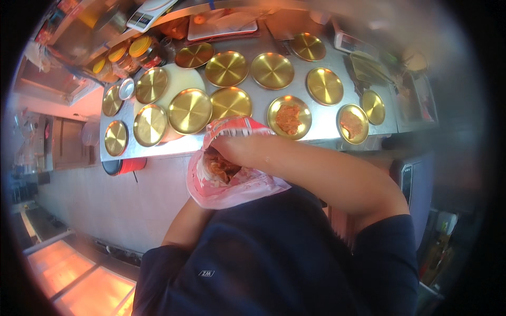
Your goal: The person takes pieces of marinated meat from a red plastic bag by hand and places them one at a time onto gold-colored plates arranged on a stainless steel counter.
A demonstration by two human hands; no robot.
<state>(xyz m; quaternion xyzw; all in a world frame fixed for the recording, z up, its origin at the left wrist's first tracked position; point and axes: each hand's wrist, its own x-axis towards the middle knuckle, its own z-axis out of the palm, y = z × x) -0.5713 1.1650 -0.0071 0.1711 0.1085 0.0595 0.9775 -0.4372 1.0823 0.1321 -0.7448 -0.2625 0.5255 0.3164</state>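
A red and white plastic bag [253, 189] is held against my body at the table's front edge, its mouth spread wide. Inside it lie pieces of reddish marinated meat [220, 166]. My right hand [231, 148] reaches into the bag; its fingers are hidden there. Behind or under the bag, my left hand is out of sight, with only the forearm showing. On one gold-coloured metal plate [303, 128] rests a flat piece of marinated meat [288, 118], and another plate [364, 136] farther right bears a second piece [351, 123]. Several bare gold plates [272, 71] stand about on the steel table.
A round white board [185, 75] lies beneath some plates on the steel table [253, 93]. Yellow-lidded jars [144, 49] and a small metal bowl [127, 89] stand at the left. At the back is a white tray [221, 29]; a kitchen scale [148, 15] sits on the shelf above.
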